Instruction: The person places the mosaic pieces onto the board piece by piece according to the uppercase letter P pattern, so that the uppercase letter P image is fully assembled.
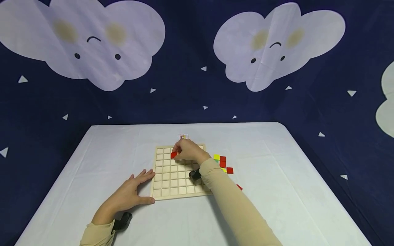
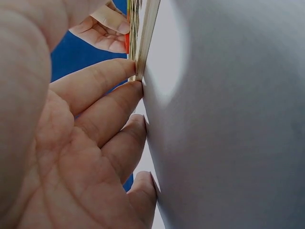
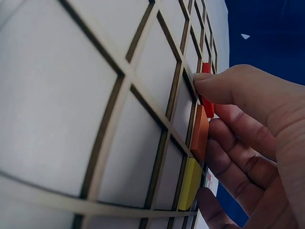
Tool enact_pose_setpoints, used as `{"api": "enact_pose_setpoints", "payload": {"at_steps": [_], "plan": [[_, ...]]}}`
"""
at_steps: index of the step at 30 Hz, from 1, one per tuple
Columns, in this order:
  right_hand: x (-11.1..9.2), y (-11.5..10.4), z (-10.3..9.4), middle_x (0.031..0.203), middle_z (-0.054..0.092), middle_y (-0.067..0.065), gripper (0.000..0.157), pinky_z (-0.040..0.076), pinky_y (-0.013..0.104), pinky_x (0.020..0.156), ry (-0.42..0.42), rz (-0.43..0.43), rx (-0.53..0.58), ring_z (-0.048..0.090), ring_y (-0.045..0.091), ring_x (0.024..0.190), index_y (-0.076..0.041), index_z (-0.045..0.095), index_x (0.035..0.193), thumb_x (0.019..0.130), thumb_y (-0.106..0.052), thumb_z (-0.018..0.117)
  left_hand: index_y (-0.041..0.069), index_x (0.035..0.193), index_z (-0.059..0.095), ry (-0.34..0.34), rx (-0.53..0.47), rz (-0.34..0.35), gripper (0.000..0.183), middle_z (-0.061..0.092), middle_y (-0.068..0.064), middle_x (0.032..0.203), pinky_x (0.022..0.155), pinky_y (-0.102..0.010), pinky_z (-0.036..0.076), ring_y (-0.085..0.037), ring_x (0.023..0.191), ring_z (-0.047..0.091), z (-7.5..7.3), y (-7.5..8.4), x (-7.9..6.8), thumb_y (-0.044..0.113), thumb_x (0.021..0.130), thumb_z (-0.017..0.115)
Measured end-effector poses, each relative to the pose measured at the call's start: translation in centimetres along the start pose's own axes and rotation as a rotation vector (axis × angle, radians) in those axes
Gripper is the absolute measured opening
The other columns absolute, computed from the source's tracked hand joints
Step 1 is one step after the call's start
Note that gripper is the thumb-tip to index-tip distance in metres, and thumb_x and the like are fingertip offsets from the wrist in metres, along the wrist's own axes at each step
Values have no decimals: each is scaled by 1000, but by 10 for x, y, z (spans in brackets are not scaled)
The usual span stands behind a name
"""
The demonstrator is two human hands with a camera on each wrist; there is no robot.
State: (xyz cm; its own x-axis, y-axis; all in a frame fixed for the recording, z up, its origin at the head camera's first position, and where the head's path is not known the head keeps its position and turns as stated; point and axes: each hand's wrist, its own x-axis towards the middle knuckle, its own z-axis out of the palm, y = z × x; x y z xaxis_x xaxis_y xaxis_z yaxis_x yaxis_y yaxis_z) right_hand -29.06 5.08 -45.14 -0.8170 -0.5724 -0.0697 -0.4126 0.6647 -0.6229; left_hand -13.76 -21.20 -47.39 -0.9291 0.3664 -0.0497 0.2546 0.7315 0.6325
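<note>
A wooden grid board (image 1: pixel 165 176) lies on the white table. Over its far rows, my right hand (image 1: pixel 188 150) pinches a red square tile (image 1: pixel 173 155) between thumb and fingers. The right wrist view shows that red tile (image 3: pixel 208 108) tilted at the grid, its lower part beside an orange tile (image 3: pixel 199 135). A yellow tile (image 3: pixel 190 183) sits in the grid on the orange one's other side. My left hand (image 1: pixel 129 193) is spread along the board's left side; fingertips touch its edge and the thumb lies at the near left corner.
Right of the board lie loose red (image 1: pixel 230 170) and yellow (image 1: pixel 217 156) tiles, partly overlapping, with a bit of green showing. Another red tile (image 1: pixel 239 187) is mostly behind the right sleeve. A small printed grid card (image 1: pixel 183 136) lies beyond the board, before the dark blue curtain.
</note>
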Motion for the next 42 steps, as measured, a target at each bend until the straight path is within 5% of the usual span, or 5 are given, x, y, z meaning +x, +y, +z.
{"api": "enact_pose_setpoints", "payload": {"at_steps": [42], "plan": [[-2,-6,2,97,76,1,19,55,24,78,10,29,-18,63,11,84,-10,80,108,90,-10,85,5,156,56,-9,8,0,98,46,-17,168,128,-78,13,-48,161,32,0,1,-2,42,75,97]]}}
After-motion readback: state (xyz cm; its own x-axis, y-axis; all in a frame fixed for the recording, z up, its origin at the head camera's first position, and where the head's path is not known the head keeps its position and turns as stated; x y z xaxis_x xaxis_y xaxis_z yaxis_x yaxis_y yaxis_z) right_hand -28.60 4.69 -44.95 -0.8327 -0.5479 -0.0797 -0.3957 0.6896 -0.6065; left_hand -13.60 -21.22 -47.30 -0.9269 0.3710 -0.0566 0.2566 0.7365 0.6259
